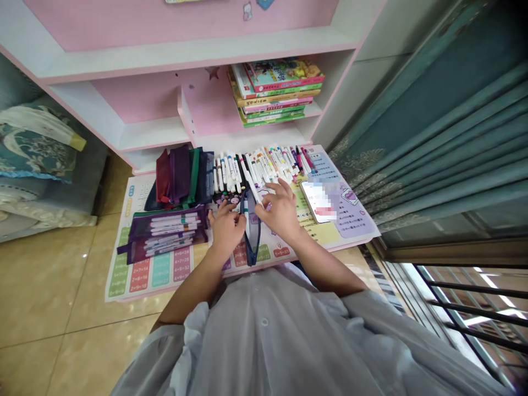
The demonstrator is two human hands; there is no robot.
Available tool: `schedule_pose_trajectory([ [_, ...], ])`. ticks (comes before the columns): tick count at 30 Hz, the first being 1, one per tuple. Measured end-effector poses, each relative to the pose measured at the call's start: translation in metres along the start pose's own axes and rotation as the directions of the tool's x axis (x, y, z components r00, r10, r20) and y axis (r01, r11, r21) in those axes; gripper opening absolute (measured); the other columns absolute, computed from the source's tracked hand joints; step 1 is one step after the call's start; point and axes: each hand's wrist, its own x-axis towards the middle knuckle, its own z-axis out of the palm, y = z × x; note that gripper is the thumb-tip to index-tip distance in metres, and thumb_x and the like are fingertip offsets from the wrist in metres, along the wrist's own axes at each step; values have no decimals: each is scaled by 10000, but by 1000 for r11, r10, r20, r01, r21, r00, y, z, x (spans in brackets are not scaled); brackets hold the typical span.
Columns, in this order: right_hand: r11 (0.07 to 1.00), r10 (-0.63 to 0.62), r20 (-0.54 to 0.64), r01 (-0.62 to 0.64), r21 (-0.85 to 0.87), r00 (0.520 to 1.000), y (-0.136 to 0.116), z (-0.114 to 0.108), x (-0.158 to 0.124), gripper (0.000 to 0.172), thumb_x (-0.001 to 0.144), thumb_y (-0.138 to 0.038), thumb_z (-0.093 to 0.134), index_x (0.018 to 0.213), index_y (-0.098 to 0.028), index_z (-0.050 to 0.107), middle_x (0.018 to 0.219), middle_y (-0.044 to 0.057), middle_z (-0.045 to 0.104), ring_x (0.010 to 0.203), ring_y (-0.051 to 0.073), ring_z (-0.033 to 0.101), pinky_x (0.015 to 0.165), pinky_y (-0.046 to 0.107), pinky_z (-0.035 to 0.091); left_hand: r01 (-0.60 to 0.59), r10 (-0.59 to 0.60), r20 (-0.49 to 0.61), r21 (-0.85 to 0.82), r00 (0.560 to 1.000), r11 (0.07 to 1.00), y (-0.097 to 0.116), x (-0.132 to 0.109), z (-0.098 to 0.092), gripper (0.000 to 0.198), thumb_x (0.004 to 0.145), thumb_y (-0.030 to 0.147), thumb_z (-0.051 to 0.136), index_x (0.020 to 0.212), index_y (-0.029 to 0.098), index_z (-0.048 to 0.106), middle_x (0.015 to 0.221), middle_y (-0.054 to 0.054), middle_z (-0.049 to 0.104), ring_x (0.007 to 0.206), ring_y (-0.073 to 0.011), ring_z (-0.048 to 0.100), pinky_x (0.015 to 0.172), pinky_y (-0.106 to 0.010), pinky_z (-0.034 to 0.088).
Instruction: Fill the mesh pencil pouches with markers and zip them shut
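A dark blue zip pouch (252,254) lies open in front of me at the desk's near edge, with something pale and a green-banded marker partly showing inside. My left hand (228,228) is closed at the pouch's left rim, thumb and index finger pinching it. My right hand (281,212) is at the pouch's right side, its thumb and finger closed on the lower end of a white marker (251,186) that slants over the opening. Beyond the hands lies a long row of white markers (272,164) with coloured ends. A purple mesh pouch (138,245) holding several markers lies to the left.
Red, purple, green and blue pouches (178,175) are piled at the back left. A phone (317,201) lies at the right on the printed desk mat (358,223). Books (280,93) are stacked on the pink and white shelf (198,52). A curtain (433,137) hangs at the right.
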Motion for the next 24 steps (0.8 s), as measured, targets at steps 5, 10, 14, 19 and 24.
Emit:
schedule_pose_trajectory([
  [5, 998, -20, 12, 21, -55, 1000, 2, -1, -38, 194, 768, -265, 635, 583, -212, 659, 1400, 103, 648, 1472, 382, 384, 1138, 540, 355, -8, 8, 10, -6, 1000, 1000, -1, 0, 0, 253, 866, 228, 572, 628, 221, 657, 1289, -32, 724, 1425, -312, 493, 1211, -678, 227],
  [10, 987, -20, 82, 32, -157, 996, -2, 1, -49, 206, 791, -294, 629, 628, -209, 723, 1436, 114, 626, 1463, 406, 391, 1142, 575, 338, -12, 12, 22, -13, 1000, 1000, -2, 0, 0, 261, 864, 226, 562, 626, 228, 667, 1292, -41, 725, 1419, -296, 500, 1223, -667, 217],
  [14, 974, -23, 175, 61, -216, 984, -11, 4, -44, 225, 820, -311, 614, 733, -201, 790, 1494, 125, 580, 1483, 407, 358, 1157, 584, 323, -5, 5, 19, -28, 1000, 1000, -3, 0, 1, 290, 871, 234, 560, 591, 224, 636, 1290, -35, 726, 1418, -292, 501, 1227, -667, 210],
  [19, 961, 7, 242, 61, -269, 970, -16, 12, -36, 278, 856, -338, 583, 910, -213, 825, 1524, 126, 549, 1509, 399, 302, 1171, 617, 293, -2, 2, 9, -30, 1000, 1000, -4, 1, 2, 296, 866, 232, 559, 579, 232, 635, 1284, -24, 729, 1422, -286, 495, 1238, -651, 205],
  [24, 950, 31, 327, 73, -302, 945, -14, 21, -31, 336, 872, -370, 565, 1013, -191, 813, 1526, 170, 529, 1523, 410, 260, 1169, 659, 280, 9, -9, 18, -25, 1000, 1000, -4, 2, 3, 285, 856, 220, 558, 580, 232, 627, 1277, -20, 731, 1418, -279, 503, 1250, -638, 195],
])
